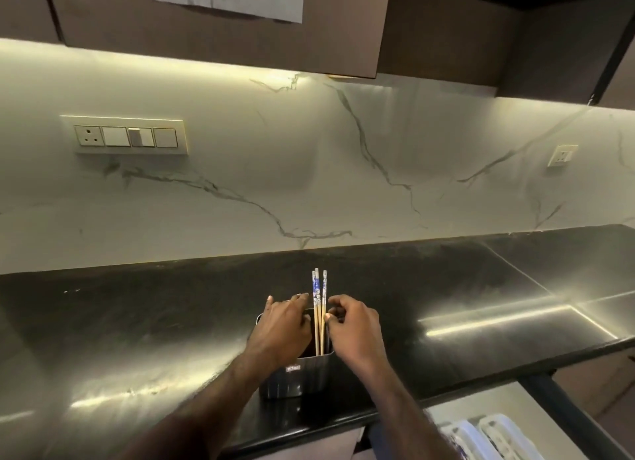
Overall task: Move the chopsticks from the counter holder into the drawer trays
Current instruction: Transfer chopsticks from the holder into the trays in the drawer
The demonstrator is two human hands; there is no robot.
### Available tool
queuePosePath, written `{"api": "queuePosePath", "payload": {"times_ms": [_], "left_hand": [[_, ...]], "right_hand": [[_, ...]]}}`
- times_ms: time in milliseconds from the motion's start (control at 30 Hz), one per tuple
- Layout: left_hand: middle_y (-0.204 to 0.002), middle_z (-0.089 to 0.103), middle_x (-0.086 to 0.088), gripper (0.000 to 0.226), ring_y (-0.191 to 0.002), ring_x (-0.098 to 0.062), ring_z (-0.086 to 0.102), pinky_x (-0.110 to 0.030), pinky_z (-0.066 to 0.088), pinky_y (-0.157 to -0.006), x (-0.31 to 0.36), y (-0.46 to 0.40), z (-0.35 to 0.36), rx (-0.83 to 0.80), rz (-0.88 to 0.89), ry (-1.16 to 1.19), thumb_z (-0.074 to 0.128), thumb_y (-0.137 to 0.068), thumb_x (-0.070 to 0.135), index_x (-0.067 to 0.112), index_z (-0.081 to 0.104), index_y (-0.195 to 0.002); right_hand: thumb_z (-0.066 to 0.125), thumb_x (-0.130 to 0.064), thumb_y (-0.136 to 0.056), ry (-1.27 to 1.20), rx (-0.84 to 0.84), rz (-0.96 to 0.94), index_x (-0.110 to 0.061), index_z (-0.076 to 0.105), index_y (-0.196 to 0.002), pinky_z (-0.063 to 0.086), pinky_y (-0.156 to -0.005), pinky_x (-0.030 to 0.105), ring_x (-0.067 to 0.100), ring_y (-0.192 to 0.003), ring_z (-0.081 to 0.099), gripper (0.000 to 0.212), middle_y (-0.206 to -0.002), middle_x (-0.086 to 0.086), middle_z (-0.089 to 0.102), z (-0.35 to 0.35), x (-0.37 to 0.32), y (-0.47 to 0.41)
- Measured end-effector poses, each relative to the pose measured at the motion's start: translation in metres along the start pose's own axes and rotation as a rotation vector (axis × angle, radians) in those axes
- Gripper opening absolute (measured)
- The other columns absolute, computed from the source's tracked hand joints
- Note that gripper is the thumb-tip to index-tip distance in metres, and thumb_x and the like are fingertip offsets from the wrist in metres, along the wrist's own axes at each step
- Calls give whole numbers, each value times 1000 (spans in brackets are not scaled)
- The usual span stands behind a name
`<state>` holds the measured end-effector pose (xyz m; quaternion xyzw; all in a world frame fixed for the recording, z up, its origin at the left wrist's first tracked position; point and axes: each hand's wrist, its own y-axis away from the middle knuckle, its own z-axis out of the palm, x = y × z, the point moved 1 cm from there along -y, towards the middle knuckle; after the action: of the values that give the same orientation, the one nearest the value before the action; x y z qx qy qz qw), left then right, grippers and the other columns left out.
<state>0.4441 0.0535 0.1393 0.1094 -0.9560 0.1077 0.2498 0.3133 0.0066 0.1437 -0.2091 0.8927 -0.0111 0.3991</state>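
Head view looks down on a black stone counter [137, 322] backed by a white veined wall, with a metal holder [302, 373] standing near the counter's front edge. Three chopsticks [319, 308] stand upright in the holder, close together, their blue-and-white patterned tops rising above its rim and their plain wooden shafts running down inside. The left hand [281, 325] rests over the holder's left side, fingers spread and reaching toward the sticks; whether its fingertips touch them cannot be told. The right hand [354, 325] sits just right of the sticks with fingers curled and the thumb tip at the shafts, yet a firm grip on them cannot be confirmed. Both forearms come in from the bottom edge. At the lower right, below the counter's edge, an open drawer [508, 401] shows white trays [481, 435] inside; what lies in them is too blurred to tell. On the wall a switch plate [125, 135] sits at the left and a small socket [561, 155] at the right
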Motion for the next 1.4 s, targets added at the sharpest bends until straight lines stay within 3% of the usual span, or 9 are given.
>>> {"api": "queuePosePath", "payload": {"times_ms": [100, 300, 433, 533, 633, 900, 1033, 1200, 1400], "left_hand": [[-140, 54, -8, 51, -129, -20, 50, -46, 2, -119, -12, -23, 9, -26, 3, -12, 43, -94, 17, 11, 36, -144], [-123, 66, -5, 51, -121, -18, 56, -47, 2, -118, -25, -70, 20, -6, -32, 55, 44, -94, 20, 10, 37, -143], [-106, 70, -1, 35, -110, -20, 61, -48, 18, -115, -30, -99, 30, -46, -84, 107, 45, -94, 23, 16, 53, -127], [-105, 72, 5, 24, -99, -8, 65, -34, 46, -98, -33, -108, 37, -64, -153, 313, 54, -95, 27, 22, 66, -114], [-96, 73, 12, 24, -91, 3, 67, -20, 53, -85, -35, -110, 42, -52, -211, 553, 68, -88, 23, 23, 69, -112], [-96, 74, -13, 22, -74, -1, 71, -11, 52, -65, -35, -117, 42, -39, -285, 900, 69, -81, -2, -2, 71, -103], [-94, 76, -8, 19, -77, -7, 73, -14, 53, -67, -37, -117, 39, -60, -303, 1037, 68, -81, -3, -2, 72, -100], [-91, 77, -10, 23, -84, -15, 73, -16, 54, -70, -35, -114, 27, -57, -259, 1117, 73, -73, 8, 1, 74, -96], [-91, 77, -15, 37, -87, -23, 74, -25, 58, -73, -13, -107, -12, 62, -146, 1171, 72, -69, 15, -3, 70, -101]], "right_hand": [[65, -17, -90, -15, -19, 43, -23, 59, -127, 41, -54, 5, -10, -75, 55, 38, -107, -9, 68, 12, 8, -18], [66, -18, -90, -53, -54, 121, -22, 58, -127, 43, -74, 11, -3, -83, 55, 39, -112, -7, 68, 29, 23, -57], [65, -18, -90, -60, -42, 145, -20, 59, -127, 44, -82, 17, 0, -89, 55, 38, -116, -4, 68, 35, 32, -79], [64, -17, -90, -52, -68, 144, -21, 61, -125, 48, -78, 10, -3, -88, 62, 35, -112, -7, 70, 39, 40, -89], [63, -20, -91, -45, -109, 127, -25, 66, -117, 39, -56, 4, -11, -68, 53, 27, -101, -11, 71, 43, 46, -96], [62, -18, -91, -104, -196, 110, -24, 71, -107, 59, -77, 27, 5, -80, 67, 18, -91, -7, 71, 47, 49, -110], [61, -16, -91, -122, -224, 84, -25, 71, -105, 60, -74, 35, 8, -79, 68, 19, -87, -6, 71, 46, 47, -113], [59, -16, -92, -148, -240, 53, -26, 69, -111, 58, -78, 28, 5, -81, 67, 24, -91, -9, 71, 41, 37, -112], [62, -24, -91, -133, -287, 21, -24, 72, -98, 56, -79, 25, 4, -82, 68, 12, -89, -6, 73, 34, 22, -100]]}}
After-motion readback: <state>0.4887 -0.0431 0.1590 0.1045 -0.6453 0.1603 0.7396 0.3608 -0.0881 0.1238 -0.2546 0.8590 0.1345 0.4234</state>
